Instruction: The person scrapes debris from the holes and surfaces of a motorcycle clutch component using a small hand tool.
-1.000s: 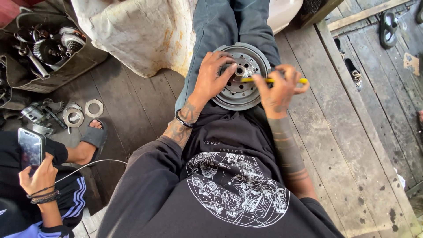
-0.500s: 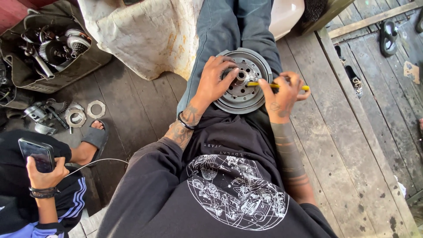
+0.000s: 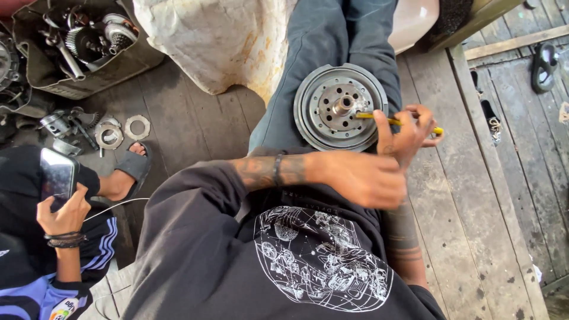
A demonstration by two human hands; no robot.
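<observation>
- Right hand [image 3: 409, 130] grips a yellow tool [image 3: 396, 122], fingers curled tight round its handle, the tip laid toward the hub of the disc [image 3: 340, 108].
- Left hand [image 3: 364, 178] reaches across the body with its fingers folded loosely; it lies against the right wrist, and whether it holds anything I cannot tell.
- Left forearm crosses in front of the lap and hides the near edge of the thigh under the disc.
- Disc, round grey metal with a ring of small holes and a raised centre, rests flat on the person's leg [image 3: 314, 65], just beyond both hands.
- Right hand covers the tool's rear half; only the front and a yellow end past the fingers show.
- White sack [image 3: 213, 41] sits on the floor [image 3: 486, 207] just left of the leg.
- Crate [image 3: 89, 77] of oily metal parts stands at the upper left, well apart from the hands.
- Loose rings [image 3: 121, 131] and small parts lie on the boards below the crate.
- Another person sits at the lower left, a hand [image 3: 62, 213] holding a phone [image 3: 58, 175], a sandalled foot [image 3: 127, 172] near the rings.
- Sandals [image 3: 542, 65] lie on the planks at the upper right.
</observation>
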